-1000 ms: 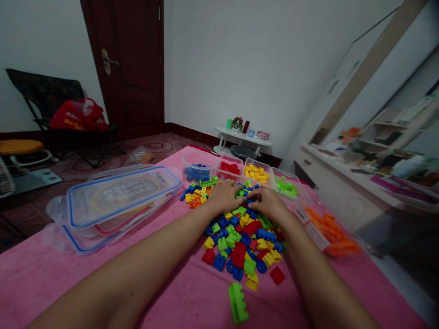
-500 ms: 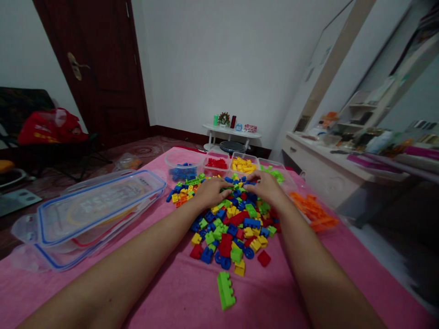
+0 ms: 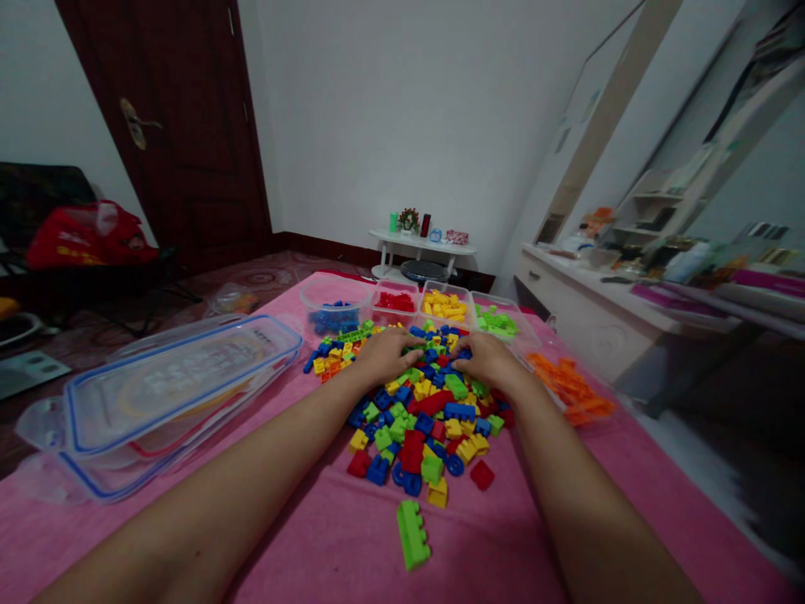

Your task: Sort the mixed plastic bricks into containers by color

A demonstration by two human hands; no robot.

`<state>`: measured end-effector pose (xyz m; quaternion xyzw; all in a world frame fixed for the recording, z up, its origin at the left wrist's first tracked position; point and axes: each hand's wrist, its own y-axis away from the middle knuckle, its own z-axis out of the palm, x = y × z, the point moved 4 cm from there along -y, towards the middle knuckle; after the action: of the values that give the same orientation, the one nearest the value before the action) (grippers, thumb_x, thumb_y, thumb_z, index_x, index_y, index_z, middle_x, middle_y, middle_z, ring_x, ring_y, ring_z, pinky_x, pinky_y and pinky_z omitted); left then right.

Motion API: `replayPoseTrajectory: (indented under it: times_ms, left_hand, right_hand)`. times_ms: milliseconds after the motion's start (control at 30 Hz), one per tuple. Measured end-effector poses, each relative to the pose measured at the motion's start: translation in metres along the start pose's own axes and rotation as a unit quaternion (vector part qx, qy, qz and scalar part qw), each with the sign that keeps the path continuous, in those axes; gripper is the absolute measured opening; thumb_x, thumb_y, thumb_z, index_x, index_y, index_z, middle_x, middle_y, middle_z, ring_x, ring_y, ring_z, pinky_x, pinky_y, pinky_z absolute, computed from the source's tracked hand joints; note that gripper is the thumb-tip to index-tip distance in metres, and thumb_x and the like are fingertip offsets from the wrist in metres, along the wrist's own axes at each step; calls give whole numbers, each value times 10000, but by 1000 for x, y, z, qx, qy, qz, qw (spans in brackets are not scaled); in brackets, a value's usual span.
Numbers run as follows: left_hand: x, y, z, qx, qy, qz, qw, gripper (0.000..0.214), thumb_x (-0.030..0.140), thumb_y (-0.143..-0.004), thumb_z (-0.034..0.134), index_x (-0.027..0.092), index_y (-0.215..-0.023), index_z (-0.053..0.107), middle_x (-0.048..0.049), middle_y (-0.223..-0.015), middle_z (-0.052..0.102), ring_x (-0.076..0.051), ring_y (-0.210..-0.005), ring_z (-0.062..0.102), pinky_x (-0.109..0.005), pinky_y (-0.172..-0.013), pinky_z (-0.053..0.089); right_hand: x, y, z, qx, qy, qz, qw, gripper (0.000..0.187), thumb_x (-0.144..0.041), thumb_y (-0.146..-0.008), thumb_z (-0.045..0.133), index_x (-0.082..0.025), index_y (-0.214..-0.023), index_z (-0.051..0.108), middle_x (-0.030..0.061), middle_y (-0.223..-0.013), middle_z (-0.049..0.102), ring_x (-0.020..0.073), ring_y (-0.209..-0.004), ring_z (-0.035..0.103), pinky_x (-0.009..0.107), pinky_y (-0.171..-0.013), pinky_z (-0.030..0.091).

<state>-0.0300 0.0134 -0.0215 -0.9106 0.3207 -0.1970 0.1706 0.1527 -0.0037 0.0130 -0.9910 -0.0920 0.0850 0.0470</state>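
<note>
A mixed pile of plastic building bricks (image 3: 412,449), in blue, red, yellow and light green, lies in front of me. My left hand (image 3: 386,356) rests on the far left part of the pile, with its thumb and fingers apart and nothing visibly held. My right hand (image 3: 487,362) touches the far right part, fingers slightly bent and apart. A blue brick (image 3: 464,355) shows between its thumb and forefinger, but no grip on it is visible. Nearest to me, a long light-green brick (image 3: 412,535) lies alone on the pink cloth (image 3: 333,537).
Behind the pile stand clear containers of blue bricks (image 3: 335,317), red bricks (image 3: 396,302), yellow bricks (image 3: 444,306) and green bricks (image 3: 495,320). Orange pieces (image 3: 572,390) fill a container at the right. Stacked clear lids (image 3: 182,382) with blue rims lie at the left.
My right hand has lowered slightly onto the bricks, uncovering more of the green container. My left hand stays nearly in place. The view has shifted a little.
</note>
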Motion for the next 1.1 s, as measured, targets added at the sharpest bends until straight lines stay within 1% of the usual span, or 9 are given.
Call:
replayPoseTrajectory:
  times_ms: [333, 467, 533, 667, 767, 867, 933, 1033, 1100]
  left_hand:
    - [8, -8, -28, 116, 142, 27, 983, 394, 399, -912, 380, 177, -1063, 669, -74, -1072, 659, -190, -1025, 570, -303, -940, 403]
    - [22, -13, -43, 65, 287, -27, 955, 474, 501, -894, 359, 151, -931, 677, -56, -859, 663, -180, -837, 592, -270, -743, 466]
    - [30, -13, -44, -14, 429, -77, 900, 556, 594, -866, 330, 148, -949, 653, -54, -827, 641, -151, -726, 580, -217, -573, 443]
    - [46, -10, -39, -162, 654, -137, 726, 593, 686, -790, 389, 176, -998, 609, -28, -749, 583, -73, -525, 498, -139, -386, 270]
    - [43, -10, -39, -166, 700, -155, 677, 449, 567, -715, 618, 157, -895, 603, 11, -650, 508, -45, -485, 457, -113, -365, 195]
    - [33, -12, -42, -159, 675, -172, 699, 367, 410, -627, 745, 136, -829, 606, 21, -629, 498, -34, -485, 440, -112, -371, 163]
    - [20, -16, -50, -123, 619, -181, 754, 326, 375, -649, 723, 131, -844, 630, 8, -651, 542, -32, -480, 430, -124, -384, 194]
    - [-16, -19, -77, 73, 438, -192, 875, 251, 339, -754, 605, 126, -871, 667, -19, -672, 609, -66, -518, 478, -169, -459, 326]
    - [-40, -13, -101, 249, 260, -176, 916, 217, 291, -782, 561, 120, -835, 683, -47, -735, 656, -110, -630, 552, -211, -581, 407]
  right_hand:
    - [-42, 12, -38, 145, -177, -71, 971, 168, -238, -695, 663, -179, -840, 724, 34, -794, 712, 157, -693, 610, 249, -627, 428]
    - [-65, 21, -45, 153, -190, -106, 964, 138, -217, -688, 665, -175, -808, 716, 23, -767, 702, 137, -641, 580, 244, -600, 407]
    - [-73, 24, -46, 160, -189, -116, 962, 133, -223, -681, 667, -169, -796, 706, 17, -725, 685, 131, -612, 563, 241, -577, 395]
    - [-78, 25, -43, 167, -244, -109, 949, 207, -227, -655, 682, -157, -850, 666, 16, -735, 673, 115, -547, 547, 238, -534, 404]
    - [-75, 24, -42, 176, -308, -107, 929, 274, -256, -677, 668, -164, -933, 638, 26, -775, 676, 121, -549, 568, 244, -526, 430]
    - [-70, 23, -43, 197, -318, -96, 922, 314, -271, -680, 667, -161, -973, 649, 51, -846, 687, 131, -594, 587, 257, -560, 456]
    - [-68, 23, -45, 211, -300, -87, 926, 287, -287, -690, 659, -159, -947, 670, 61, -881, 691, 125, -593, 577, 267, -578, 459]
    - [-69, 24, -46, 219, -284, -83, 930, 242, -290, -715, 631, -167, -916, 687, 56, -890, 697, 118, -580, 560, 273, -586, 455]
    - [-72, 24, -46, 220, -289, -85, 928, 221, -273, -722, 616, -169, -902, 690, 51, -876, 700, 118, -581, 557, 270, -585, 448]
